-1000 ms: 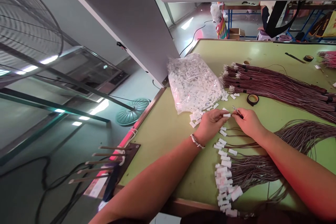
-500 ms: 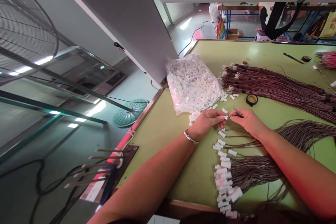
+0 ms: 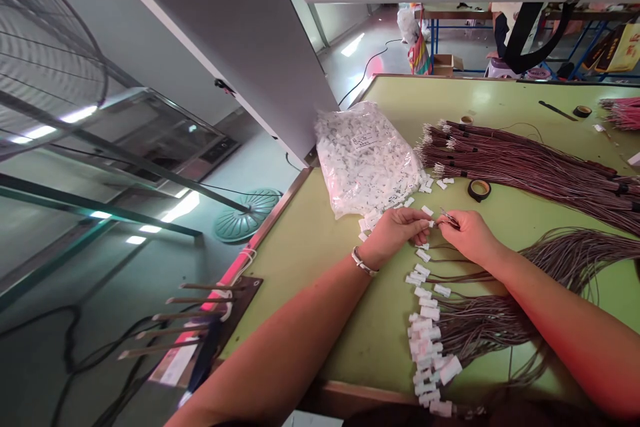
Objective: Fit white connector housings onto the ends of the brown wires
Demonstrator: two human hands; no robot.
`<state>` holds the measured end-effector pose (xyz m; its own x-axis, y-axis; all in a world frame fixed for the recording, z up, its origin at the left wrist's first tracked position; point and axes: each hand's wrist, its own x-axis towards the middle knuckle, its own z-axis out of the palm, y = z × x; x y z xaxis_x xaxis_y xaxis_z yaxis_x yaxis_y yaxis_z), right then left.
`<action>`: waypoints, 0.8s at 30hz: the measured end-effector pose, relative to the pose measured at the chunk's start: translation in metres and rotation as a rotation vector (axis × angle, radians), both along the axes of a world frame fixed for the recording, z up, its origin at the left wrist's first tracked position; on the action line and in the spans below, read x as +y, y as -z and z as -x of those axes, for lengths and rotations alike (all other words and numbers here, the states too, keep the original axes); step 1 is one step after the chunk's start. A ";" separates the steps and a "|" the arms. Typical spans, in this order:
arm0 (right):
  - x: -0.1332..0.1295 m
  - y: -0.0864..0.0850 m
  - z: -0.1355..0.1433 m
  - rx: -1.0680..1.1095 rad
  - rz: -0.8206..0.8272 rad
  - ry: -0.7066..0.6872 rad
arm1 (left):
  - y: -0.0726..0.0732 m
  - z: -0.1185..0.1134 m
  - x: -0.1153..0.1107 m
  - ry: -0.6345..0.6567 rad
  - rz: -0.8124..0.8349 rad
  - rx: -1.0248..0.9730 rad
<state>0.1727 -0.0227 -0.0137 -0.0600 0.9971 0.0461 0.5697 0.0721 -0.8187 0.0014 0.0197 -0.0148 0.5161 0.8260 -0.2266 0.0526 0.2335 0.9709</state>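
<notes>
Green table [image 3: 305, 233], plastic bag [image 3: 367, 163], connectors [image 3: 430, 313], wire bundles [image 3: 530, 157], tape [image 3: 472, 191]

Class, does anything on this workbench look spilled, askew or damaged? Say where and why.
Some loose white connectors lie scattered on the green tabletop along the near edge of the clear plastic bag. Pointing every which way, they look spilled, though they may be set out deliberately. No damage stands out.

Light [image 3: 353, 45] gleams on the floor [image 3: 384, 28] beside a grey panel [image 3: 225, 27].
</notes>
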 end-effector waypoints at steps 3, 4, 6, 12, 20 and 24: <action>0.000 -0.004 -0.001 0.080 0.021 0.007 | 0.001 0.001 0.002 0.008 0.016 -0.015; 0.001 -0.005 -0.001 0.106 0.027 0.025 | 0.001 0.002 0.002 0.008 0.024 -0.023; 0.001 -0.005 -0.002 0.156 0.047 0.068 | 0.001 0.002 0.002 0.003 0.039 -0.041; 0.002 -0.002 -0.003 0.251 0.100 0.097 | 0.000 0.001 0.001 -0.021 0.045 -0.055; -0.003 0.003 0.005 -0.034 -0.092 0.091 | -0.002 -0.009 -0.008 -0.071 -0.002 -0.015; -0.004 0.007 0.006 -0.122 -0.131 0.058 | -0.003 -0.011 -0.009 -0.067 -0.004 0.006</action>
